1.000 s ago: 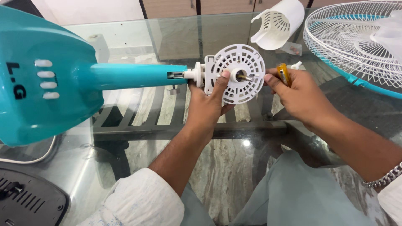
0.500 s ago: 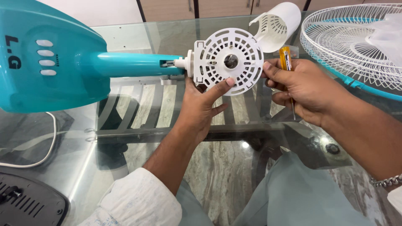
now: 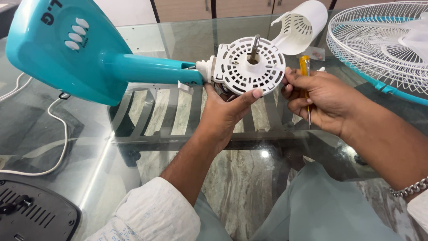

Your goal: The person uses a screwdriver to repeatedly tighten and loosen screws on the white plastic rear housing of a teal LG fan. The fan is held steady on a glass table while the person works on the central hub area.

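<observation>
Motor housing [image 3: 249, 67], white and vented, is gripped from below at frame centre by the left hand [image 3: 223, 111], fingers curled around its rim. Its metal shaft [image 3: 254, 48] points upward. A yellow-handled screwdriver [image 3: 305, 76] is clasped by the right hand [image 3: 323, 100] just beside it. The teal fan base [image 3: 67, 49] is seen upper left, above the glass bench [image 3: 89, 147].

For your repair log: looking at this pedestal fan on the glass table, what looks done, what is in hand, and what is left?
Done: the wire guard and white rear cover lie off on the glass table. In hand: the left hand supports the slotted motor housing, shaft bare; the right hand holds a yellow screwdriver. Left: the housing remains on the teal stand.
</observation>
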